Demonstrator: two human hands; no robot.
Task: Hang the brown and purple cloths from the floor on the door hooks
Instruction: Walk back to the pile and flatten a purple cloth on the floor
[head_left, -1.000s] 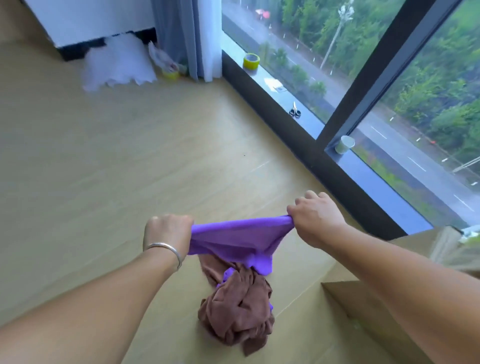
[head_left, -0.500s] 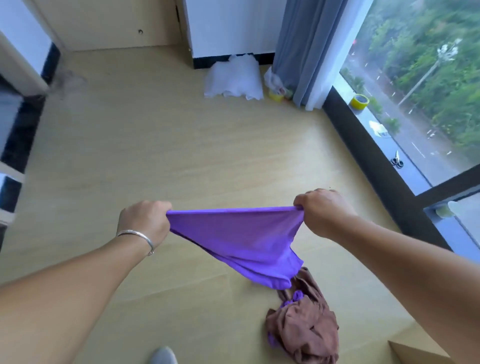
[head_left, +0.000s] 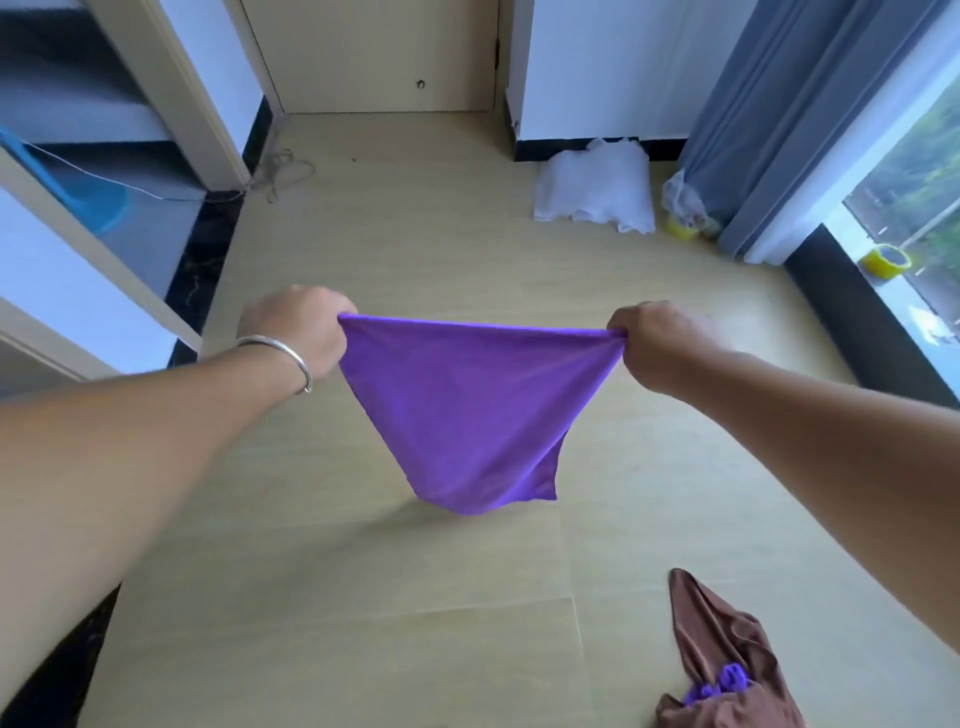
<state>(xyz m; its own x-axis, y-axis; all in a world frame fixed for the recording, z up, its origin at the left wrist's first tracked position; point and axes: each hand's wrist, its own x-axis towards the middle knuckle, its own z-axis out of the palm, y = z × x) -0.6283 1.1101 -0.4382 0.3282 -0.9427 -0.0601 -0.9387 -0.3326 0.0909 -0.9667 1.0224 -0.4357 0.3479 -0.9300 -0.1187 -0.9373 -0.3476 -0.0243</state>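
The purple cloth (head_left: 467, 410) hangs in the air between the two hands, stretched taut along its top edge and sagging to a point above the floor (head_left: 363, 597). The left hand (head_left: 296, 332) grips one upper corner, its fingers curled round the fabric; a silver bangle (head_left: 280, 353) sits on that wrist. The right hand (head_left: 660, 343) grips the other upper corner, fingers clamped on a bunched bit of cloth. The brown cloth (head_left: 722, 654) lies crumpled on the floor at lower right, well below the right arm, with a scrap of purple fabric (head_left: 719, 683) showing in its folds. Ahead stands a closed door (head_left: 374, 52). A white cloth (head_left: 597, 192) lies by the far wall, beside a grey curtain (head_left: 769, 114). A yellow tape roll (head_left: 885, 259) rests on the window sill (head_left: 914, 306).
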